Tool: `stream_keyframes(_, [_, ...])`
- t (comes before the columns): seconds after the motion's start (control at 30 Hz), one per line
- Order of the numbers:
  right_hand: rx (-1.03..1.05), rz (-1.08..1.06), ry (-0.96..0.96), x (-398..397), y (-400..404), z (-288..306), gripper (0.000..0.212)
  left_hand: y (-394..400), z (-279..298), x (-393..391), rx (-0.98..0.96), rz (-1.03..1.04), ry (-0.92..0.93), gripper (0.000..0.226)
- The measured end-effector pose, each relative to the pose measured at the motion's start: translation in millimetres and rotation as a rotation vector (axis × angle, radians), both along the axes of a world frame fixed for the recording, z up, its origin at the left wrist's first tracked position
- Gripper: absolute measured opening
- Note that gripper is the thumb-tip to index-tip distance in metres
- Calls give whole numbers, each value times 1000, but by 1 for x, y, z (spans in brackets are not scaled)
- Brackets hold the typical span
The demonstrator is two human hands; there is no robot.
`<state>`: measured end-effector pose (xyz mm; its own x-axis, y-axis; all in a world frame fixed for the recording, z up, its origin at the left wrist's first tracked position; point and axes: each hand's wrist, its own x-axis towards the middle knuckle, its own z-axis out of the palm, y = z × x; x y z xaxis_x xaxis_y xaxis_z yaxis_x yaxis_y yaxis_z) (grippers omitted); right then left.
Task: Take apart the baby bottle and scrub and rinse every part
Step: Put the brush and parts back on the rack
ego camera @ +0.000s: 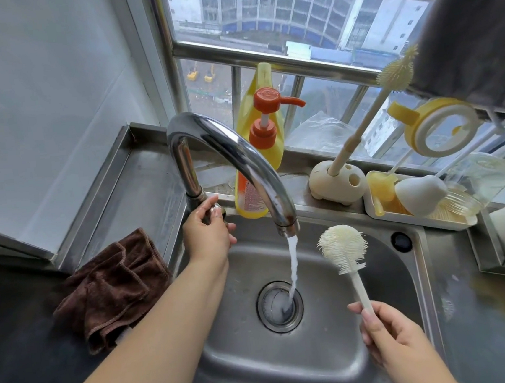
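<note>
My left hand (207, 226) grips the tap handle at the base of the chrome faucet (226, 156). Water runs from the spout into the drain (280, 306) of the steel sink (337, 353). My right hand (391, 335) holds the handle of a white silicone bottle brush (342, 247), head up, just right of the stream. On a white drying tray (414, 219) at the right lie the clear bottle (481, 175), a white nipple (419, 190) and yellow parts. A yellow-and-white collar ring (438, 130) hangs above the tray.
A yellow soap pump bottle (263, 141) stands behind the faucet. A cream holder (336, 183) with a thin brush (396, 69) sits on the sill. A brown cloth (112, 285) lies on the left counter. A grey towel (475, 24) hangs at the upper right by the window.
</note>
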<state>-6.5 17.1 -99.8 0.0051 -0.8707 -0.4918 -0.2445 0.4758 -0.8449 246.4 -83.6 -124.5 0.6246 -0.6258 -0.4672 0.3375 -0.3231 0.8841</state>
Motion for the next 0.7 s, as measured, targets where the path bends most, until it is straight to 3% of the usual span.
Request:
stream_keyframes(0.33, [4, 24, 43, -4, -2, -5, 20, 0, -1, 2, -11, -27, -14, 22])
stream_keyframes(0.57, [-41, 48, 104, -13, -8, 3, 19, 27, -2, 8, 0, -409, -169, 49])
stream_keyframes(0.7, [-116, 99, 190, -23, -22, 19, 12, 54, -1, -9, 90, -447, -413, 50])
